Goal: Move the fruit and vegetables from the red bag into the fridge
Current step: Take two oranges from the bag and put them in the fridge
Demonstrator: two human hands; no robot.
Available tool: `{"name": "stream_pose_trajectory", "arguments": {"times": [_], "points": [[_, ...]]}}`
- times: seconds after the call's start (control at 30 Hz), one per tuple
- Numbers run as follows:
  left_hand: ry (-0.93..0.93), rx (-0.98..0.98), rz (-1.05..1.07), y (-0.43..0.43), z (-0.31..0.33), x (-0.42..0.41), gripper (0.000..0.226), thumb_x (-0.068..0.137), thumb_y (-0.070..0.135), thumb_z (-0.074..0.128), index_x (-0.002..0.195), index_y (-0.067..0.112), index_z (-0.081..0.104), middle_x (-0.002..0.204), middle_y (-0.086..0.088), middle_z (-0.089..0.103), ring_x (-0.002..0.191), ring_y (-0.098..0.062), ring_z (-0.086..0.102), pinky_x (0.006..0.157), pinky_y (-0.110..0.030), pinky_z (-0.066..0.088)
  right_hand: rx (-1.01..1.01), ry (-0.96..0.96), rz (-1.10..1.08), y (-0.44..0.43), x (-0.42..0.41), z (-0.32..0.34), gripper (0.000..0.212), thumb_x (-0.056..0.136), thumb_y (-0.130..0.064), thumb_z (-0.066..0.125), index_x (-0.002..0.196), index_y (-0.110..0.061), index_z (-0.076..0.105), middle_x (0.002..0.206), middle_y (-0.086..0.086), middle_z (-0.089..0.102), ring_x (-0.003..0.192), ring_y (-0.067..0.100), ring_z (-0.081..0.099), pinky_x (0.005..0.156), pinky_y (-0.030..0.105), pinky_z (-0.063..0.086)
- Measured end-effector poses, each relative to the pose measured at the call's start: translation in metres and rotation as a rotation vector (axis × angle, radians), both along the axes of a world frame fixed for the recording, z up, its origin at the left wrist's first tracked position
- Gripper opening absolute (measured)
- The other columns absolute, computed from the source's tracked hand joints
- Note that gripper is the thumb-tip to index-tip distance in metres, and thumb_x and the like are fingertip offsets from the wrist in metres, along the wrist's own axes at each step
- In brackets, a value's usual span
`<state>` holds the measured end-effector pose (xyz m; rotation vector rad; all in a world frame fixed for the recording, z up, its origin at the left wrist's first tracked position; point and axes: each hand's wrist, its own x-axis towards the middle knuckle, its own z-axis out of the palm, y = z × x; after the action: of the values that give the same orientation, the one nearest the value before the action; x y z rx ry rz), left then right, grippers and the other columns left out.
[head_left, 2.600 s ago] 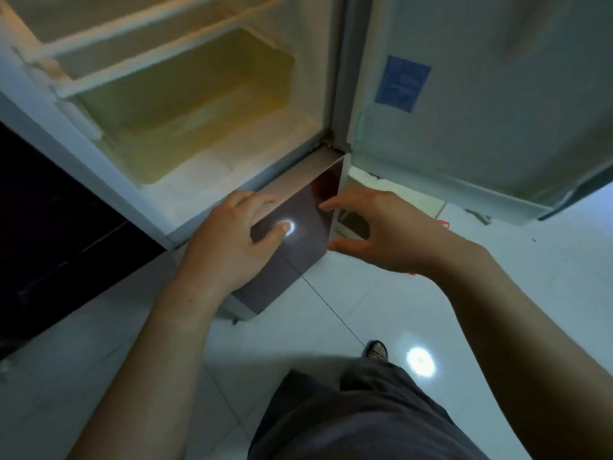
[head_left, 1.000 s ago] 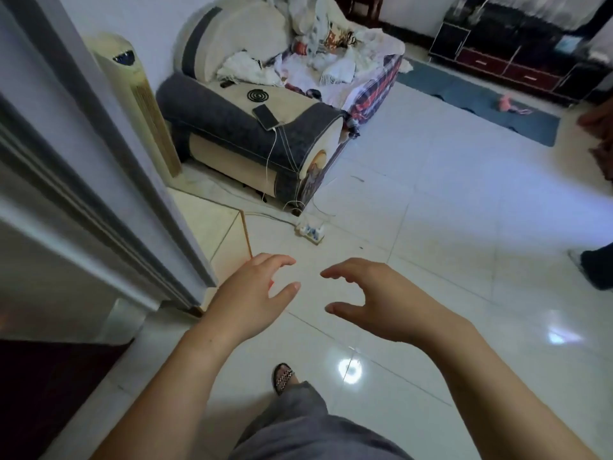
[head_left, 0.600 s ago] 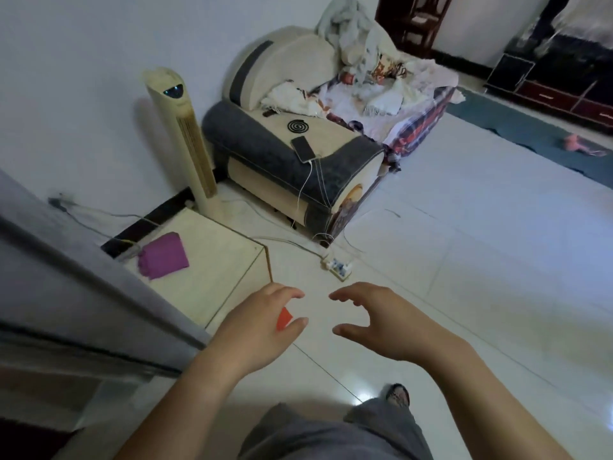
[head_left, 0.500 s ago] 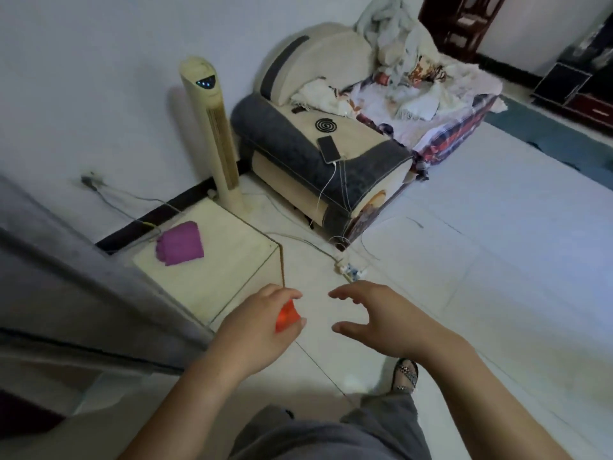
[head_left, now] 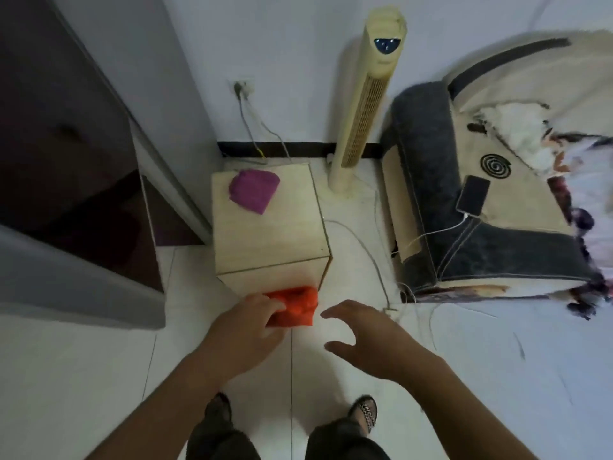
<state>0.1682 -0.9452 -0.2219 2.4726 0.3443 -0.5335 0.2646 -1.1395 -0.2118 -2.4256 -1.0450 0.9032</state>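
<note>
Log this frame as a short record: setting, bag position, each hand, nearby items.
setting: tiled floor, fridge at left
red bag: on the floor against the front of the wooden box
left hand: fingers on the bag's left edge
right hand: open, empty, right of the bag, not touching
on box: purple cloth
nearby: tower fan, sofa

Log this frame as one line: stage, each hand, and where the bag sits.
stage: reaching for red bag | left hand: at bag's edge | right hand: open, empty | bag: on floor against wooden box
</note>
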Motion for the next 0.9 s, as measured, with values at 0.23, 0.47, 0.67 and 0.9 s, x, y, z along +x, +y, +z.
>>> {"name": "stream_pose_trajectory", "arguments": {"times": [0.23, 0.47, 0.67, 0.9], "points": [[0.023, 0.08, 0.024, -0.005, -0.091, 0.034, 0.042, 0.09, 0.043, 0.051, 0.13, 0.032, 0.046, 0.129, 0.011, 0.049, 0.115, -0.01, 0.05, 0.093, -0.03, 0.044, -0.022, 0.054, 0.075, 0.009, 0.039, -0.11, 0.051, 0.087, -0.04, 0.059, 0.134, -0.031, 0.042, 0.136, -0.009, 0.047, 0.122, 0.01, 0.046, 0.101, 0.023, 0.037], [0.049, 0.151, 0.02, 0.015, -0.249, 0.03, 0.044, 0.092, 0.044, 0.045, 0.135, 0.034, 0.037, 0.137, 0.011, 0.041, 0.121, -0.011, 0.043, 0.094, -0.029, 0.042, -0.015, 0.088, 0.085, 0.023, 0.05, -0.28, 0.051, 0.088, -0.043, 0.056, 0.136, -0.034, 0.04, 0.138, -0.013, 0.044, 0.123, 0.006, 0.043, 0.103, 0.023, 0.036], [0.016, 0.206, 0.072, 0.028, -0.411, 0.023, 0.046, 0.09, 0.049, 0.039, 0.134, 0.033, 0.039, 0.136, 0.009, 0.044, 0.124, -0.01, 0.045, 0.089, -0.026, 0.04, 0.015, 0.087, 0.194, 0.062, 0.07, -0.426, 0.032, 0.088, -0.026, 0.059, 0.119, -0.017, 0.057, 0.117, 0.001, 0.061, 0.107, 0.018, 0.058, 0.091, 0.031, 0.048], [-0.278, 0.295, 0.184, 0.061, -0.556, 0.035, 0.053, 0.084, 0.05, 0.039, 0.134, 0.032, 0.043, 0.132, 0.011, 0.049, 0.115, -0.012, 0.051, 0.086, -0.027, 0.043, 0.162, -0.072, 0.272, 0.1, 0.101, -0.564, 0.048, 0.086, -0.035, 0.061, 0.13, -0.025, 0.047, 0.124, -0.004, 0.051, 0.113, 0.014, 0.049, 0.092, 0.025, 0.04]]}}
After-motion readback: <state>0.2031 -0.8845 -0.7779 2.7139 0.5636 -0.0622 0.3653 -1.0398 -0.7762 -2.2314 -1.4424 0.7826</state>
